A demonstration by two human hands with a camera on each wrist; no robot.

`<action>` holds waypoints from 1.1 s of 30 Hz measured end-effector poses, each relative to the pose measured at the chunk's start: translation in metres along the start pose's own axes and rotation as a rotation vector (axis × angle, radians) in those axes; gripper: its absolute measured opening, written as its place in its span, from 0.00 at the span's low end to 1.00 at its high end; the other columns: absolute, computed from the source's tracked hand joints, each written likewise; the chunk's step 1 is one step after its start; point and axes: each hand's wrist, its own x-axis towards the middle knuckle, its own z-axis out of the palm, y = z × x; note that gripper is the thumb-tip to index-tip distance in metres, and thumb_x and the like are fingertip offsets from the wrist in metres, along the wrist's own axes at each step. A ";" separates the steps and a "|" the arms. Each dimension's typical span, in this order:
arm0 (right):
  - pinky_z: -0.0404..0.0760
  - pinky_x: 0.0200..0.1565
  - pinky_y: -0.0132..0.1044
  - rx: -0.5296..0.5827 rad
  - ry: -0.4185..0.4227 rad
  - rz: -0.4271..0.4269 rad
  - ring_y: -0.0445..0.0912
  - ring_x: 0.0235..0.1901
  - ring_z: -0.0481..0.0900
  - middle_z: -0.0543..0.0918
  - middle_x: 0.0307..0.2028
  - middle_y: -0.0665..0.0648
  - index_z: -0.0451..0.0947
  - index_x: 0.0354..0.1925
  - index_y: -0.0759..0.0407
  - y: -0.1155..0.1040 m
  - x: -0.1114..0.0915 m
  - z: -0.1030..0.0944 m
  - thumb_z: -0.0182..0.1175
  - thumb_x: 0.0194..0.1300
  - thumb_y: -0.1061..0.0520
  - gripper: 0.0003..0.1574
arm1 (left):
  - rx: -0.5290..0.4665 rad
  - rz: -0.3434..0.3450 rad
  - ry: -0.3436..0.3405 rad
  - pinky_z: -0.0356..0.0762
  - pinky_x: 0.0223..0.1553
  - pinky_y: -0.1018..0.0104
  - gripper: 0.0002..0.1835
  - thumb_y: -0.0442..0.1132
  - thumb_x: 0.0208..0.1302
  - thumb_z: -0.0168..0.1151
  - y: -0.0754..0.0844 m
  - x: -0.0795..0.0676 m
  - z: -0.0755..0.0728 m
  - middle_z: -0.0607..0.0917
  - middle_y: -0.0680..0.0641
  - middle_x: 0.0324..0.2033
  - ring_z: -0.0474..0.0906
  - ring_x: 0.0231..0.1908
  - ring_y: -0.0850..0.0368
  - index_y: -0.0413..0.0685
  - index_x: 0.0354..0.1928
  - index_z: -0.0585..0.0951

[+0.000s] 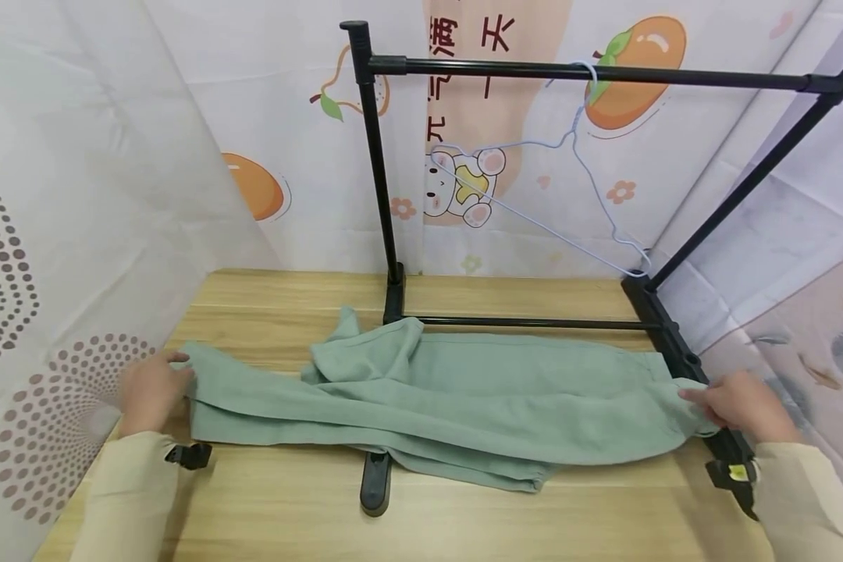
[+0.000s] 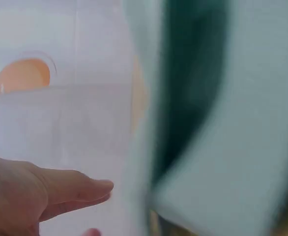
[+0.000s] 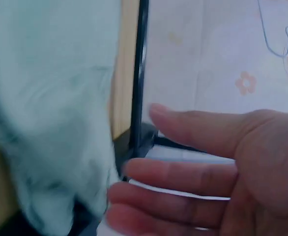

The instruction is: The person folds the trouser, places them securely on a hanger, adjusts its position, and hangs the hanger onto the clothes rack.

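Observation:
A sage-green garment [image 1: 506, 414] lies stretched sideways, partly folded and bunched near its middle; its exact kind cannot be told. My left hand [image 1: 153, 390] is at the garment's left end. In the left wrist view its thumb and a finger [image 2: 75, 189] are straight, beside the blurred cloth [image 2: 242, 128]. My right hand [image 1: 741, 402] is at the right end, fingertips at the cloth edge. The right wrist view shows that hand [image 3: 222, 167] with fingers extended and thumb apart, next to the hanging cloth end [image 3: 60, 123].
A black rack [image 1: 492, 68] stands on the wooden table [image 1: 274, 499], its feet partly under the garment. From its top bar hangs a light-blue wire hanger [image 1: 534, 143]. Printed curtains [image 1: 309, 211] enclose the back and sides.

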 end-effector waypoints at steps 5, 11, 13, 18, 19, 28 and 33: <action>0.77 0.32 0.48 -0.039 0.053 -0.105 0.58 0.31 0.80 0.83 0.31 0.69 0.82 0.34 0.71 -0.019 0.022 -0.008 0.58 0.68 0.44 0.28 | 0.049 0.084 -0.043 0.67 0.28 0.55 0.18 0.37 0.66 0.56 0.029 0.017 0.000 0.82 0.25 0.39 0.75 0.26 0.41 0.29 0.52 0.78; 0.79 0.40 0.55 -0.003 0.034 -0.188 0.68 0.45 0.79 0.81 0.47 0.75 0.79 0.50 0.72 -0.044 0.049 0.003 0.61 0.66 0.44 0.31 | -0.038 0.125 -0.292 0.78 0.36 0.50 0.23 0.40 0.72 0.51 0.061 0.048 0.016 0.77 0.24 0.52 0.79 0.41 0.36 0.28 0.61 0.71; 0.80 0.41 0.55 0.001 0.020 -0.205 0.69 0.47 0.78 0.80 0.49 0.77 0.77 0.53 0.72 -0.052 0.059 0.007 0.62 0.65 0.44 0.33 | -0.065 0.149 -0.352 0.78 0.44 0.46 0.24 0.41 0.73 0.50 0.072 0.056 0.023 0.75 0.25 0.56 0.78 0.49 0.33 0.29 0.63 0.70; 0.79 0.46 0.58 -0.013 -0.040 -0.242 0.71 0.51 0.76 0.76 0.54 0.80 0.73 0.58 0.74 -0.072 0.082 0.016 0.63 0.64 0.46 0.37 | -0.183 0.199 -0.455 0.75 0.54 0.43 0.25 0.42 0.74 0.49 0.098 0.070 0.039 0.72 0.26 0.60 0.73 0.57 0.31 0.31 0.65 0.68; 0.78 0.47 0.59 -0.025 -0.048 -0.258 0.71 0.51 0.76 0.75 0.54 0.80 0.72 0.58 0.75 -0.074 0.086 0.018 0.64 0.63 0.47 0.37 | -0.218 0.205 -0.477 0.75 0.55 0.43 0.25 0.42 0.74 0.50 0.102 0.072 0.042 0.72 0.26 0.60 0.73 0.57 0.32 0.31 0.65 0.68; 0.77 0.52 0.60 -0.060 -0.100 -0.251 0.70 0.52 0.76 0.72 0.57 0.80 0.70 0.58 0.77 -0.091 0.107 0.036 0.71 0.54 0.51 0.42 | -0.360 0.262 -0.597 0.78 0.53 0.52 0.26 0.40 0.74 0.51 0.124 0.083 0.066 0.75 0.28 0.59 0.79 0.51 0.40 0.29 0.66 0.66; 0.73 0.55 0.62 -0.080 -0.118 -0.263 0.73 0.57 0.71 0.71 0.59 0.80 0.68 0.60 0.77 -0.095 0.112 0.043 0.73 0.52 0.53 0.45 | -0.359 0.309 -0.574 0.79 0.43 0.62 0.25 0.39 0.73 0.51 0.130 0.088 0.075 0.78 0.30 0.56 0.81 0.45 0.47 0.28 0.64 0.68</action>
